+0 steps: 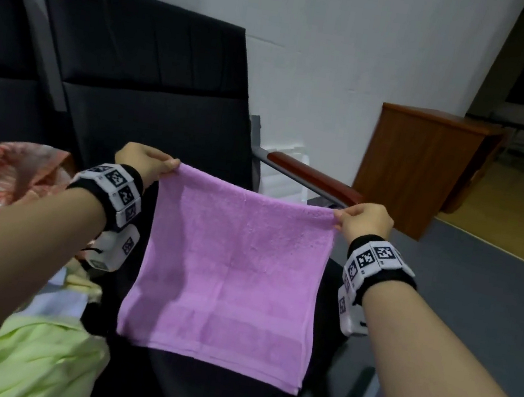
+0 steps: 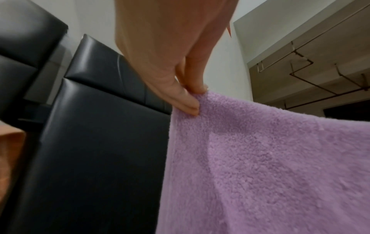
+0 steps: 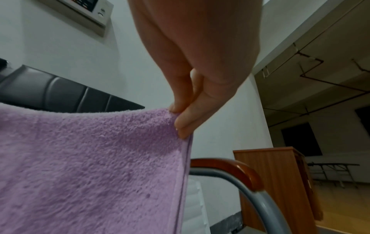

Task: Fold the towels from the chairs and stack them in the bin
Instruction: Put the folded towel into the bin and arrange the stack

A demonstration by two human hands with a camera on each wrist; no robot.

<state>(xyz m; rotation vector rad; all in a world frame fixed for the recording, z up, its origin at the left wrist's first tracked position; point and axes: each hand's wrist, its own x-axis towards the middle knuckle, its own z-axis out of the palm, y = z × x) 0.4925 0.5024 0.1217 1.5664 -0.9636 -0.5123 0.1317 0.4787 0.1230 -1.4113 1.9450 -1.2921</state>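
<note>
A purple towel, folded double, hangs in the air over the black chair seat. My left hand pinches its upper left corner between thumb and fingers, and my right hand pinches its upper right corner. The top edge is stretched between the two hands and the lower hem hangs just above the seat. The left wrist view shows the left hand pinching the towel corner. The right wrist view shows the right hand pinching the towel corner. No bin is in view.
Black chair backs stand against the white wall. A chair armrest of wood and grey metal is on the right. A wooden cabinet stands beyond it. A patterned pink cloth and a light green cloth lie on the left seat.
</note>
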